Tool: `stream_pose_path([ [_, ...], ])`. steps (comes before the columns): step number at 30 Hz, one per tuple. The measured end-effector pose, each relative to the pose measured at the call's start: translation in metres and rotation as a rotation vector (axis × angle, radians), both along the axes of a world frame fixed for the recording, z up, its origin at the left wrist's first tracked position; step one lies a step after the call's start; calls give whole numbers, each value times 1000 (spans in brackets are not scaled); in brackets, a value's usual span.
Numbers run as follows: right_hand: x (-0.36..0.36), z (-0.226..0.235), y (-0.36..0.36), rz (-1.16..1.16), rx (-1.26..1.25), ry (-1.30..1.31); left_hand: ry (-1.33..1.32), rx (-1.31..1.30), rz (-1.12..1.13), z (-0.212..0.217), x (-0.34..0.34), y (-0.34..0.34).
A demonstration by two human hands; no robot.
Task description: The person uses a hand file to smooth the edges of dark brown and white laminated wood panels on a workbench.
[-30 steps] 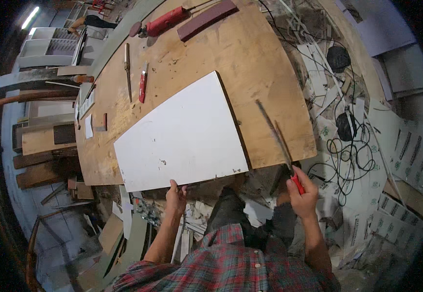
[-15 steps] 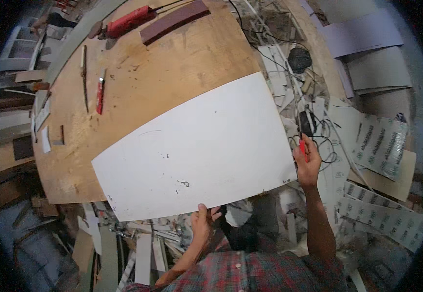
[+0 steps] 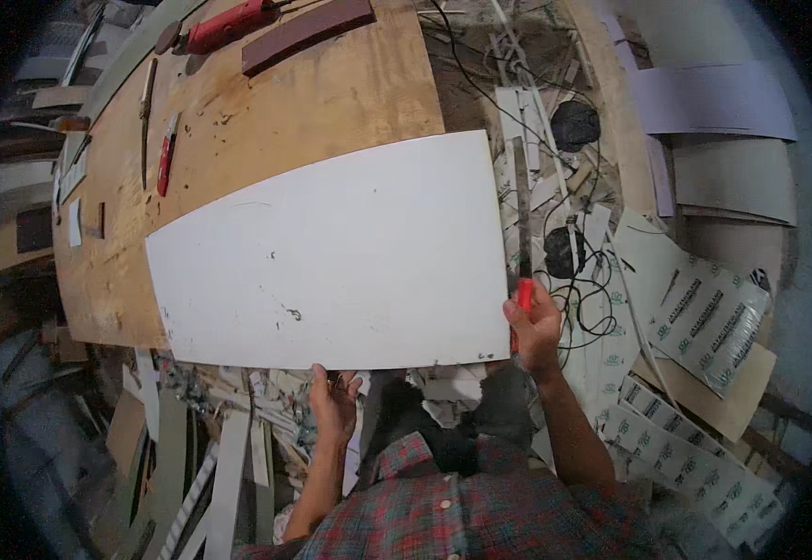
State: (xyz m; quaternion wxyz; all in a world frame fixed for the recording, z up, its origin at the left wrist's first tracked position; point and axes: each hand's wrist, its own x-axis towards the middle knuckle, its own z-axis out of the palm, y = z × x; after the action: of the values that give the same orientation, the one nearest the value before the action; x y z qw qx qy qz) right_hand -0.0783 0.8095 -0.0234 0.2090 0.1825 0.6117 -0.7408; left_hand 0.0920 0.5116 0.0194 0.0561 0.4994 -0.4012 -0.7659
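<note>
Gripping the near edge of a white sheet (image 3: 331, 266) with my left hand (image 3: 333, 403), I hold it half on the plywood bench (image 3: 266, 112), half overhanging the littered floor. My right hand (image 3: 535, 325) clasps a red-handled blade (image 3: 522, 233) at its right edge; no cut shows yet.

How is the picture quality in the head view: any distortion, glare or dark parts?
Head view: fisheye bends the white board's edges and the workbench; black corners ring the frame; light is even with no strong glare; the left side is dim; both hands look sharp.
</note>
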Motion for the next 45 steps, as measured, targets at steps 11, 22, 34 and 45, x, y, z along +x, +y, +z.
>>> stream_pose_path([
  [11,-40,2,128,453,606,894,-200,-554,-809,82,-63,19],
  [22,-132,43,172,746,689,859,49,-1828,-848,-4,-309,-34],
  [34,-254,42,64,1208,864,1365,126,-1645,-829,2,-316,-30],
  [45,-276,38,77,1344,887,1354,109,-1656,-825,0,-317,-34],
])
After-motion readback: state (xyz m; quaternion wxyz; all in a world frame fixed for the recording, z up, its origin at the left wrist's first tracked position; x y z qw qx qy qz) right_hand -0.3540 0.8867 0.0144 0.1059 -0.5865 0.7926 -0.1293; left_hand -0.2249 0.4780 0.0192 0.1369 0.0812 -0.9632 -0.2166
